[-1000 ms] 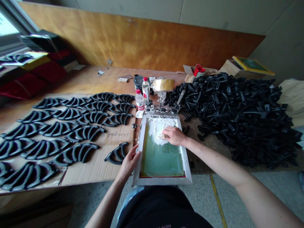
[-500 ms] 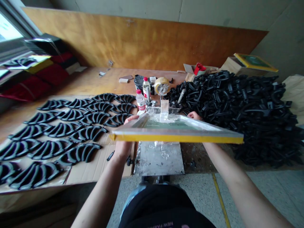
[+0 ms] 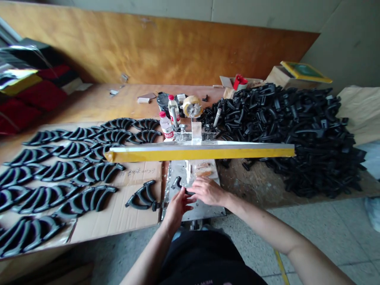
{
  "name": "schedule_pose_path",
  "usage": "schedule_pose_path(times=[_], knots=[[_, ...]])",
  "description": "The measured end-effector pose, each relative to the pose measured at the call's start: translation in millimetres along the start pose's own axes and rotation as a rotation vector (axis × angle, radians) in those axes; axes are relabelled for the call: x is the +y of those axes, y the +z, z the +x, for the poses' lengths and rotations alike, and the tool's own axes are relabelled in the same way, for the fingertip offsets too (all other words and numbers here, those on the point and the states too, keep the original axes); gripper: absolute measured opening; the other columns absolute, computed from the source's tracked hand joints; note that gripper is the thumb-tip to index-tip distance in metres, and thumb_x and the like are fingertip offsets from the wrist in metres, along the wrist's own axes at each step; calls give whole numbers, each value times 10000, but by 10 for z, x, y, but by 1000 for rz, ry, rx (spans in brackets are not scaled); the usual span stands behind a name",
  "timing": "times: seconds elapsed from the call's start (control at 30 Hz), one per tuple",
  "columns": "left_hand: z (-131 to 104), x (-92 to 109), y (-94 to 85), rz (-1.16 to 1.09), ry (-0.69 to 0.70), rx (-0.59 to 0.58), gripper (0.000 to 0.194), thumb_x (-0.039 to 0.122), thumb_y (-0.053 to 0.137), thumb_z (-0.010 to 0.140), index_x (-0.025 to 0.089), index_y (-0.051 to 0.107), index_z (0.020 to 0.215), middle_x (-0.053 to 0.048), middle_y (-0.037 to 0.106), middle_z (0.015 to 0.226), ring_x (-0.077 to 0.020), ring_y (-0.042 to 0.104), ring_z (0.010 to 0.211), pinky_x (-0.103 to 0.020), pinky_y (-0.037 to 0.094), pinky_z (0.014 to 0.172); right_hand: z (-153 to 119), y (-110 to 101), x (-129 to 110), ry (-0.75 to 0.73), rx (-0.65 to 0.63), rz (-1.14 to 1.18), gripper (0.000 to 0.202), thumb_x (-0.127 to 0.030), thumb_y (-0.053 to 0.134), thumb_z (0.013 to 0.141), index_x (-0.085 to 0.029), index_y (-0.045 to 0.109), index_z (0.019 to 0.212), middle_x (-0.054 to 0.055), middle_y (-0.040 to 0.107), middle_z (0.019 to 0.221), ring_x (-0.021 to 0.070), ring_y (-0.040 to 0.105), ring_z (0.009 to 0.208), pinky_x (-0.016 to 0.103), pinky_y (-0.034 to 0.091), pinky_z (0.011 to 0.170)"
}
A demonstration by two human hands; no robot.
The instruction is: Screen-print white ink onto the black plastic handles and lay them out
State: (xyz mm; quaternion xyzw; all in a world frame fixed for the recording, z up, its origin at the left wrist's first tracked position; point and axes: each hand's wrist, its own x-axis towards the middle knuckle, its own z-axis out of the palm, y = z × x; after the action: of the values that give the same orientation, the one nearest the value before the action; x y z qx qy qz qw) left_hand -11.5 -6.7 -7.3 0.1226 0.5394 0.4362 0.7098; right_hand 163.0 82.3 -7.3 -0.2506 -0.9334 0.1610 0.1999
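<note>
Lit evenly and rather dimly, with cool, soft light seeming to enter from the upper left, hazy sheen on the upright wooden board (image 3: 160, 51) and a small glare streak on the metal plate (image 3: 175, 206). Shadowed deeply below the table (image 3: 97, 215) at lower left, and sunk almost to black within the heap of dark parts (image 3: 285, 138). Slightly soft throughout, smeared at the left edge, and stretched wide-angle toward the corners.

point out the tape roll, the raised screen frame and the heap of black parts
Tape roll (image 3: 190, 100): head view, its yellowish upper part
Raised screen frame (image 3: 202, 153): head view, its yellow near edge
Heap of black parts (image 3: 285, 132): head view, its middle
</note>
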Motion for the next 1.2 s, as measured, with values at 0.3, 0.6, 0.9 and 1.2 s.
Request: schedule_pose_path(times=[0.3,0.6,0.9,1.2], knots=[[-109,-114,-1723,364,122,742,587,589,265,888,131,632,867,-151,735,856,-174,647,604,-269,494,506,-702,-154,1682,959,59,-293,430,-32,492,765,-152,720,1110,153,694,1149,302,586,1122,433,405,1017],[105,107,-2113,740,-89,678,514,589,393,835,180,560,572,-132,580,449,-238,550,406,-312,413,373,-1095,-141,1541,981,228,-295,272,-238,549,866,-200,691,1095,136,720,1053,295,611,1038,427,451,906],[33,1064,-1096,751,442,405,506,653,445,844,175,608,877,12,559,516,-128,456,403,-223,326,409,-59,161,555,303,88,-120,231,-186,558,926,-221,701,1104,70,670,1042,220,569,1000,367,454,914],[-303,1579,174,324,800,57,543,606,407,905,158,628,1119,-34,675,743,-127,564,562,-227,447,515,-60,13,552,383,19,-254,335,-306,580,930,-201,633,1244,111,663,1160,270,548,1130,438,404,995]])
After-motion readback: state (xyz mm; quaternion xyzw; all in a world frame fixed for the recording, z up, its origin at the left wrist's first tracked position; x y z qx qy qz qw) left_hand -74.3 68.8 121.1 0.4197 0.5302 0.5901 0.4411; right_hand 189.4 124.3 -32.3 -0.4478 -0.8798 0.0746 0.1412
